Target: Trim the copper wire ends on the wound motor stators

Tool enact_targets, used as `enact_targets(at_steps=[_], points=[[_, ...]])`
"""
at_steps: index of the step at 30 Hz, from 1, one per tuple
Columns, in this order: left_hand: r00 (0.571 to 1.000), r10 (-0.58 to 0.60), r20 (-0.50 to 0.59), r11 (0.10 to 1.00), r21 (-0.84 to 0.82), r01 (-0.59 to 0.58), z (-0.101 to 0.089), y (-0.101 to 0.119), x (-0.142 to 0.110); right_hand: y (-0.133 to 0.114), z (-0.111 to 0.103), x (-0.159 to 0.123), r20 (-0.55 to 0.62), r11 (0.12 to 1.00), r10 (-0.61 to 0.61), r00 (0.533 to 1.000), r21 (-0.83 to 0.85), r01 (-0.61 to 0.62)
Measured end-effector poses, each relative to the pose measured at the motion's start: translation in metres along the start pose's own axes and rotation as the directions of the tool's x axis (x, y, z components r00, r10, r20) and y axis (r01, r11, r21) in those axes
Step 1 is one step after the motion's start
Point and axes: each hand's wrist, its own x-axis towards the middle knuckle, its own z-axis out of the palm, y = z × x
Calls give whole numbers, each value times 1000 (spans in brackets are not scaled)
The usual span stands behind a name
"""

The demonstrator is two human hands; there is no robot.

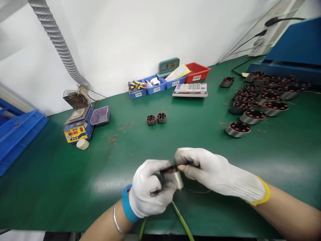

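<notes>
My left hand [151, 190], in a white glove, is closed around a wound motor stator [173, 177], a silvery metal ring with dark and copper-coloured windings. The stator is tilted and slightly blurred. My right hand [205, 169], gloved too with a bare thumb tip, pinches at the stator's upper rim; what lies between those fingers is too small to make out. A thin wire [198, 191] curves out below the stator. Under my left hand, two long green strips, like tool handles, run toward the table's front edge, the right strip [182, 221] being the longer one showing.
Two small stators [161, 117] stand mid-table, with copper wire scraps [112, 139] left of them. Many larger stators [238, 129] crowd the right. Farther left is a blue-and-yellow heating unit [78, 130] under a hose [57, 40]. Labelled bins [156, 89] and a calculator [190, 90] line the back.
</notes>
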Motion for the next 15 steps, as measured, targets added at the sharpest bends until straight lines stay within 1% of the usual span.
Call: enact_targets(at_steps=[1, 2, 4, 5, 6, 7, 9, 10, 11, 12, 13, 14, 15], points=[[1000, -10, 2, 999, 46, 9, 1, -1, 0, 0, 2, -1, -7, 999, -46, 999, -24, 46], [999, -38, 30, 997, 63, 36, 1, -2, 2, 0, 4, -1, -31, 993, -95, 995, -77, 92], [986, -99, 131, 994, 54, 93, 2, -8, 10, 3, 13, 0, -77, 960, -185, 980, -226, 164], [976, -120, 179, 992, 68, 110, 2, -12, 15, 4, 17, 1, -94, 937, -216, 972, -301, 179], [970, -135, 200, 987, 119, 112, 2, -16, 20, 6, 21, 3, -103, 914, -227, 969, -365, 175], [971, -138, 197, 975, 202, 98, 2, -21, 24, 7, 24, 5, -101, 899, -210, 973, -410, 151], [978, -114, 174, 916, 400, 36, 2, -29, 30, 9, 26, 9, -91, 908, -97, 991, -416, 50], [980, -96, 172, 881, 473, 3, 2, -32, 32, 10, 24, 10, -85, 929, -11, 996, -370, -22], [980, -85, 180, 860, 510, -20, 2, -34, 33, 11, 21, 11, -89, 952, 80, 993, -289, -103], [977, -86, 196, 854, 520, -29, 1, -36, 33, 12, 17, 12, -107, 968, 168, 980, -172, -185], [973, -93, 209, 856, 517, -30, 1, -38, 33, 15, 12, 11, -159, 967, 246, 956, -32, -254], [971, -98, 218, 861, 507, -27, 1, -39, 33, 18, 8, 11, -232, 952, 304, 924, 101, -288], [971, -103, 217, 869, 495, -19, 1, -39, 33, 21, 4, 11, -307, 937, 336, 890, 201, -284]])
